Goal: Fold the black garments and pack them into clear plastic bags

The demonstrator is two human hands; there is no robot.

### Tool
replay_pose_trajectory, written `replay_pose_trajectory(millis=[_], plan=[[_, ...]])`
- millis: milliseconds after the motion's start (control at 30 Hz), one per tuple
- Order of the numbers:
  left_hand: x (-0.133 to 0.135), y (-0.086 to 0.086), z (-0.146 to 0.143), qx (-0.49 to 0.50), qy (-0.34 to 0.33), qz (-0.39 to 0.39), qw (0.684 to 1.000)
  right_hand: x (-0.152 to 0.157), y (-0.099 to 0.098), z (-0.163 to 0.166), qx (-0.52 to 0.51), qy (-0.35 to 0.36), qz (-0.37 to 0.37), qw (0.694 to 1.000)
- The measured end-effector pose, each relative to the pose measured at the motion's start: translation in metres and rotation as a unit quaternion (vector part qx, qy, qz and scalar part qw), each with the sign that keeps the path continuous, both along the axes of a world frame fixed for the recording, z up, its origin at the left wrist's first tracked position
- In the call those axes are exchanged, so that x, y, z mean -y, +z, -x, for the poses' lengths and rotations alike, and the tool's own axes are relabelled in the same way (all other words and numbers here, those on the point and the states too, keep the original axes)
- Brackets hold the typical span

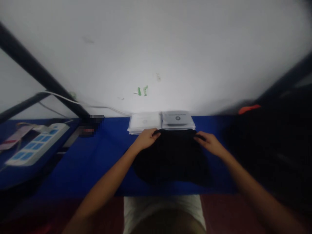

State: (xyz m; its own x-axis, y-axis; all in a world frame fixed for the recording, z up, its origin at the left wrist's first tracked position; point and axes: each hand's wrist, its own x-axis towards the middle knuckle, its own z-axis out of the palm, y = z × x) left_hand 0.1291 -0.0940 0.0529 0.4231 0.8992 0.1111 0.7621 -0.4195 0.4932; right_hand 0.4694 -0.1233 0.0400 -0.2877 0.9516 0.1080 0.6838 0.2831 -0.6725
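Observation:
A piece of black cloth (173, 156), wider toward me and possibly a garment, is spread on the blue table cover (97, 162). My left hand (147, 138) pinches its far left corner between thumb and fingers. At the far right corner, my right hand (208, 142) grips the same edge. The edge runs fairly straight between the two hands. Just beyond it lie two stacks of flat plastic packets, a white stack (145, 121) on the left and a greyer stack (177, 117) with a round dark mark on the right. Folds in the cloth are too dark to make out.
On the left lies a white power strip (37, 144) with blue sockets, and a pale cable (97, 106) runs along the wall. A large dark heap (273, 156) with an orange item (249, 109) on it fills the right side. Dark frame bars (39, 70) slant at the left.

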Motion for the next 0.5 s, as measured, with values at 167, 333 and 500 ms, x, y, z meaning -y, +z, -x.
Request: replay_pose_trajectory(millis=[167, 333, 500], plan=[[0.0, -0.004, -0.002, -0.051, 0.067, -0.069, 0.994, -0.026, -0.009, 0.008, 0.177, -0.127, -0.047, 0.975], [0.031, -0.008, 0.023, -0.051, -0.036, -0.077, 0.995, 0.004, -0.003, 0.024, 0.214, -0.064, -0.156, 0.962], [0.038, -0.013, 0.038, -0.027, -0.064, -0.039, 0.997, 0.022, -0.007, 0.024, 0.183, 0.087, -0.128, 0.971]])
